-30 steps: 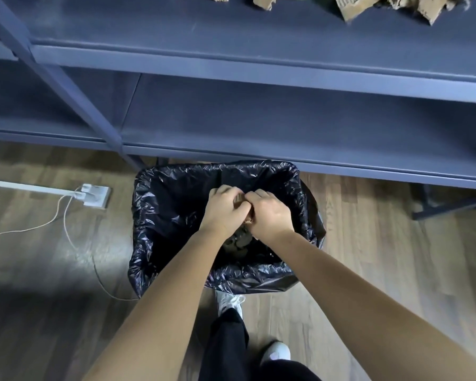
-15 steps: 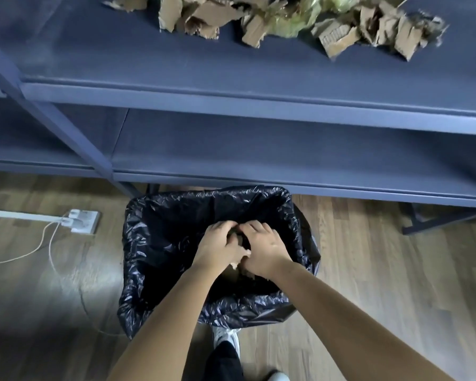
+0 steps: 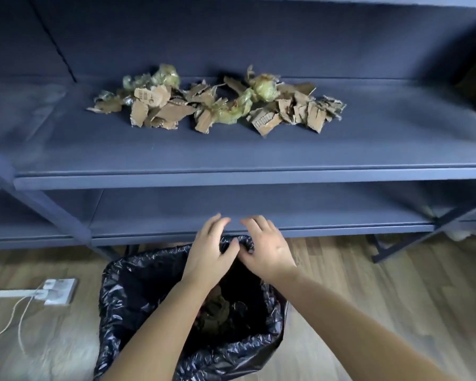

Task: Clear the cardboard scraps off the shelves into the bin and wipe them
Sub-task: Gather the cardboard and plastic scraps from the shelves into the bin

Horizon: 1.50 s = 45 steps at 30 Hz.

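Your left hand (image 3: 210, 253) and right hand (image 3: 265, 250) have lifted out of the bin (image 3: 138, 292) since a moment ago, when they were bunched together over it. Both grips are now loose and hold nothing, fingers spread, just above the bin's rim by the lower shelf (image 3: 259, 207). That handful looks dropped. Above the bin, the scraps (image 3: 217, 103) lie in a row on the upper shelf (image 3: 231, 152), so clearing continues and wiping waits.
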### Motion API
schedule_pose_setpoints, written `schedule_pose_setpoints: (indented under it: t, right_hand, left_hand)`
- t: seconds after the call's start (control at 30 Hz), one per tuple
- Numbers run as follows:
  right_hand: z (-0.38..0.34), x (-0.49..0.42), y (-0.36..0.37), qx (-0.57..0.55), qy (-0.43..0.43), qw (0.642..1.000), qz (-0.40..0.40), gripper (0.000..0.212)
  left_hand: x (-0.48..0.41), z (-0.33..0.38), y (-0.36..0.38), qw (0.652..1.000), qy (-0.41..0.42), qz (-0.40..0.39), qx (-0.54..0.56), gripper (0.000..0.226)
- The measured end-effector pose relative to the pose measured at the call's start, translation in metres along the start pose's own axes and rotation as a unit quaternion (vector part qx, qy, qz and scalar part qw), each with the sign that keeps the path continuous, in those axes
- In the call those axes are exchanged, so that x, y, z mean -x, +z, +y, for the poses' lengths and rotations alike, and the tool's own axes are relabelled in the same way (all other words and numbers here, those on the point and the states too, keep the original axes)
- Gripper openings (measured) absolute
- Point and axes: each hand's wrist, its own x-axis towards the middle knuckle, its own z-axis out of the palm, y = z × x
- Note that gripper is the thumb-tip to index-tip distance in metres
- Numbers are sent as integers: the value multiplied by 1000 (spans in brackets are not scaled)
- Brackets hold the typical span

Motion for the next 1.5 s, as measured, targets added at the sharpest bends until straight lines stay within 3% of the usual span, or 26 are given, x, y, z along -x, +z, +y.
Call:
schedule_pose_setpoints:
  t: [0.37, 0.5, 0.77, 1.2, 1.5]
  right_hand:
    - [17, -82, -67, 30, 30, 993, 109, 54]
    - [43, -97, -77, -5, 77, 982, 171, 57]
    - [97, -142, -105, -11, 137, 968, 211, 60]
    - [166, -213, -134, 11, 109, 969, 221, 63]
    - [205, -247, -153, -15, 121, 959, 254, 56]
  left_hand:
    - [-102, 38, -41, 992, 123, 17, 15, 48]
    - [-130, 37, -38, 993, 114, 4, 32, 52]
    - [-177, 47, -13, 994, 109, 12, 7, 58]
    - [-248, 70, 29, 988, 115, 93, -42, 70]
    - [-278, 81, 31, 977, 66, 183, -91, 77]
